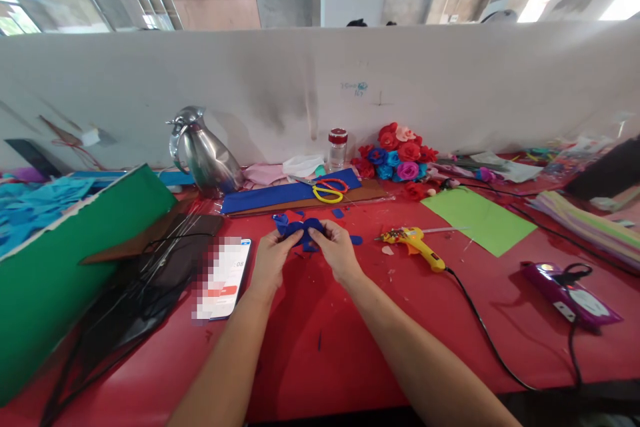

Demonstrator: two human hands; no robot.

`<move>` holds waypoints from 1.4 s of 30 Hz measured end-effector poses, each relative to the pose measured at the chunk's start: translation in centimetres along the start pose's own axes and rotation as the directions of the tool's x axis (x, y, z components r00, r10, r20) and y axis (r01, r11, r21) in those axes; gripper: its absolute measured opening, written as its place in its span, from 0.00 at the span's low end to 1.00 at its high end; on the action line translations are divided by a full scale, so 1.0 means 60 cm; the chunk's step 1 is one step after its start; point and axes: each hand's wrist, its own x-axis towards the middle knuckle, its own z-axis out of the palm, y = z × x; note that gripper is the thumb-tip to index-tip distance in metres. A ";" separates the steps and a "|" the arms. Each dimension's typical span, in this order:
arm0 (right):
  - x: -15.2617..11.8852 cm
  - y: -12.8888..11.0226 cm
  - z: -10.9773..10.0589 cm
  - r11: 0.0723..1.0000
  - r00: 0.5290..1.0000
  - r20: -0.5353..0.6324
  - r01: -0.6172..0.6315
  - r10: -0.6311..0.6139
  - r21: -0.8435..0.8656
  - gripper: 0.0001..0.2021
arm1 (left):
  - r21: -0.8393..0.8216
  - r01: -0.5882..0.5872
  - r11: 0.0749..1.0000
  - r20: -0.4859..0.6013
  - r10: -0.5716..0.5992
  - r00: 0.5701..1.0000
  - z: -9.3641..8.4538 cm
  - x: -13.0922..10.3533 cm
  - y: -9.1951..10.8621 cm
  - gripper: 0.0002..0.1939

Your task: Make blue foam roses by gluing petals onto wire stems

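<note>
My left hand (273,253) and my right hand (340,248) meet over the middle of the red table. Between their thumbs and fingers they pinch a dark blue petal piece (313,227) of felt-like sheet, one hand at each side. A curled blue bit (281,220) shows at the left fingertips; whether it joins the petal piece I cannot tell. Loose blue petals (356,240) lie just right of my right hand, and small scraps lie about. A yellow hot glue gun (417,248) rests on the table farther right.
Behind my hands lie scissors (329,192) on a blue strip (270,195). A steel jug (205,153), a glass jar (338,150) and a bunch of flowers (397,153) stand along the wall. Left lies a phone (227,287); right, a green sheet (483,220) and a purple power strip (575,297).
</note>
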 end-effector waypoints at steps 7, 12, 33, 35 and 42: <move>0.000 -0.002 0.004 0.997 0.997 -0.031 0.069 -0.070 -0.021 0.09 | -0.009 0.003 1.000 0.034 -0.003 0.999 0.000 0.003 -0.001 0.16; -0.001 -0.004 0.002 0.995 0.995 -0.030 0.091 -0.092 -0.033 0.08 | -0.013 0.006 1.000 0.054 -0.005 0.999 -0.003 0.003 -0.001 0.10; 0.005 -0.002 -0.009 0.968 0.988 -0.019 0.146 -0.153 -0.203 0.08 | 0.021 0.012 1.000 0.006 -0.012 1.000 -0.002 0.004 -0.001 0.12; 0.031 -0.009 -0.019 0.894 0.990 -0.002 0.126 -0.140 -0.429 0.09 | 0.049 -0.014 0.999 -0.018 0.014 1.000 -0.006 0.006 -0.002 0.12; 0.192 -0.058 -0.074 0.319 1.000 -0.010 -0.001 -0.025 -0.948 0.15 | 0.239 -0.078 0.968 -0.074 0.098 0.992 -0.025 0.021 -0.010 0.12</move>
